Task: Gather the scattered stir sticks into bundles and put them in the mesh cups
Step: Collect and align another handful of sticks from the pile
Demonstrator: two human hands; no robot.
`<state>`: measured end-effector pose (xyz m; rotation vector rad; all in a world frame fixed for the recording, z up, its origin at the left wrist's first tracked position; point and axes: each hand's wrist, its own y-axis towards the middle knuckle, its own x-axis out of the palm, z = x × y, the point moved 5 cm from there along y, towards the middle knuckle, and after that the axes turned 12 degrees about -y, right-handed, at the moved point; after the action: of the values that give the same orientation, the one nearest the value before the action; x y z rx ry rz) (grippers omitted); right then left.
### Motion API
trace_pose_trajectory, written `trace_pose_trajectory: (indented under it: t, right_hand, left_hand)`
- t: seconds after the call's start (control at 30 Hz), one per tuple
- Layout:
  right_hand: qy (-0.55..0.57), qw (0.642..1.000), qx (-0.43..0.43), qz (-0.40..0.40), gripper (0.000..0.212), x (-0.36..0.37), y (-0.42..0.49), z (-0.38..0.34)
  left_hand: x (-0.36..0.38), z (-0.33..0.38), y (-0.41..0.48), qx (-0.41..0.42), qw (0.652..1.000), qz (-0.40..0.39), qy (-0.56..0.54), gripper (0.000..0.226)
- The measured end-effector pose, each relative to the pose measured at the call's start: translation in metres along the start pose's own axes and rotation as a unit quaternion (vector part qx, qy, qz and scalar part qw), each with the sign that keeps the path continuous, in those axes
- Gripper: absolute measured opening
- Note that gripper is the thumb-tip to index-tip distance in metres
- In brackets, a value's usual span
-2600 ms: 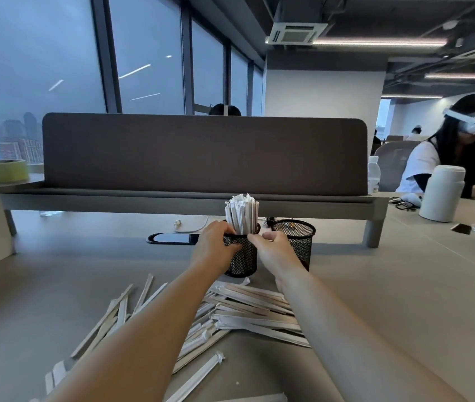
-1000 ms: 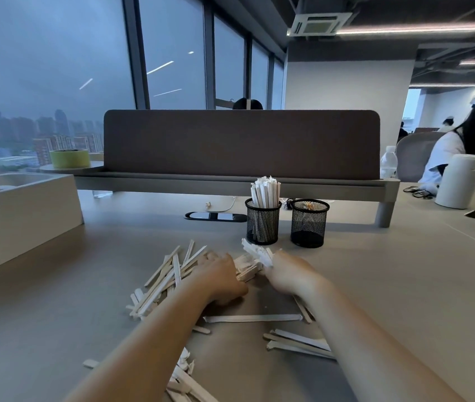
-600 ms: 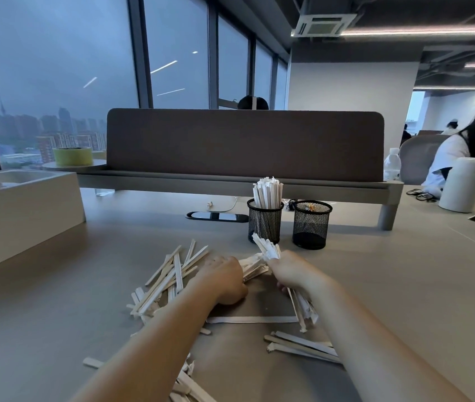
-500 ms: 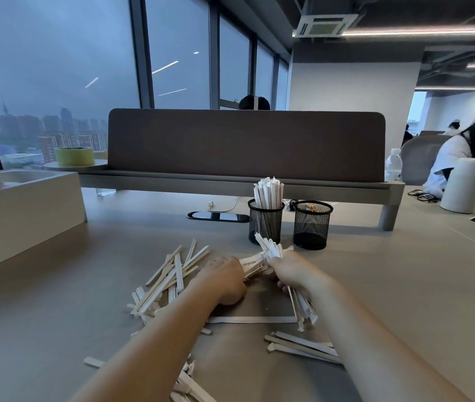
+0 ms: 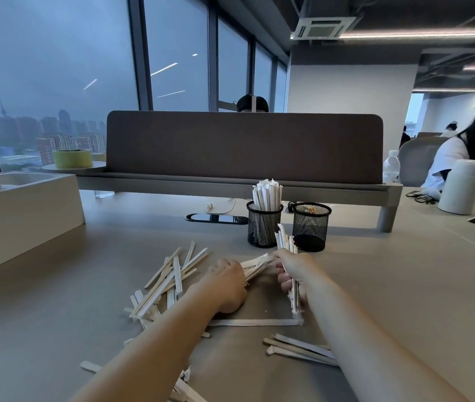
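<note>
We have stood our bundle [image 5: 285, 242] upright since a moment ago. Left of the full mesh cup [image 5: 264, 231] lie loose stir sticks [image 5: 169, 281]. Before it, our left hand [image 5: 224, 282] clasps a handful [image 5: 256, 265] and our right hand [image 5: 298, 275] grips the bundle, probably bound for the empty cup [image 5: 311, 224] to its right.

Left hand [image 5: 224, 281] fingertips hidden behind its own knuckles, stir sticks [image 5: 297, 351] partly under right forearm [image 5: 375, 343], orange speck [image 5: 311, 209] in mesh cup [image 5: 311, 227] beyond right hand [image 5: 297, 274] unidentifiable
</note>
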<state>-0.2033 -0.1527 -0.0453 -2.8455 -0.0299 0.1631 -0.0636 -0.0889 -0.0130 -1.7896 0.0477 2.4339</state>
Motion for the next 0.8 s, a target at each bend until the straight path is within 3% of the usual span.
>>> trace_pose_trajectory:
  t: [0.3,0.47,0.67,0.8]
  right_hand:
    - [-0.024,0.996,-0.028,0.078,0.012,0.005,0.003,0.003]
    - [-0.014,0.991,-0.042,0.126,0.031,-0.002,0.013,0.005]
    - [0.011,0.991,-0.054,0.121,0.015,-0.009,0.013,0.004]
    - [0.001,0.986,-0.069,0.152,0.027,-0.014,0.005,0.0]
  left_hand:
    - [0.0,0.008,-0.003,0.022,1.0,-0.008,-0.007,0.051]
    - [0.0,0.003,-0.002,0.004,0.999,-0.024,-0.025,0.05]
    - [0.0,0.001,-0.002,0.008,0.999,-0.019,-0.026,0.042]
    - [-0.001,0.004,-0.004,0.021,1.0,-0.002,-0.017,0.038]
